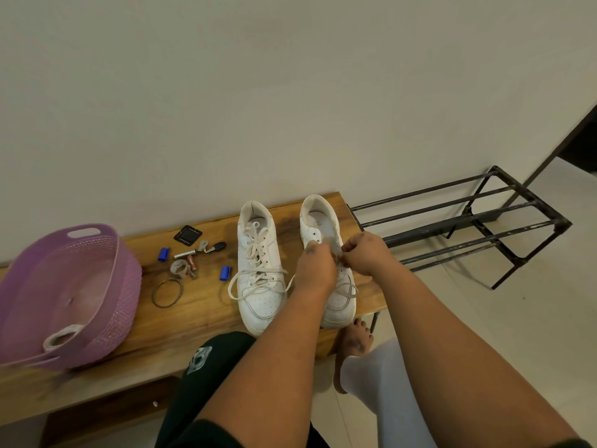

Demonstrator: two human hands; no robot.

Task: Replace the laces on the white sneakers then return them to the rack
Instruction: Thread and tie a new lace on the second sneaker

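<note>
Two white sneakers stand side by side on a wooden bench [200, 305], toes toward the viewer, the left sneaker [260, 273] loosely laced with its lace ends trailing. Both hands meet over the right sneaker [336, 305], the left hand [315, 270] and right hand [363, 255] each pinching its lace [347, 291]. Right of the bench stands a black metal rack [468, 221]; at the bench's left end sits a purple basket [64, 292].

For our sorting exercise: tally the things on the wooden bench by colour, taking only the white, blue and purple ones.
White: 2, the left sneaker and the right sneaker.
Blue: 2, one clip and another clip.
Purple: 1, the basket.
Total: 5.
</note>
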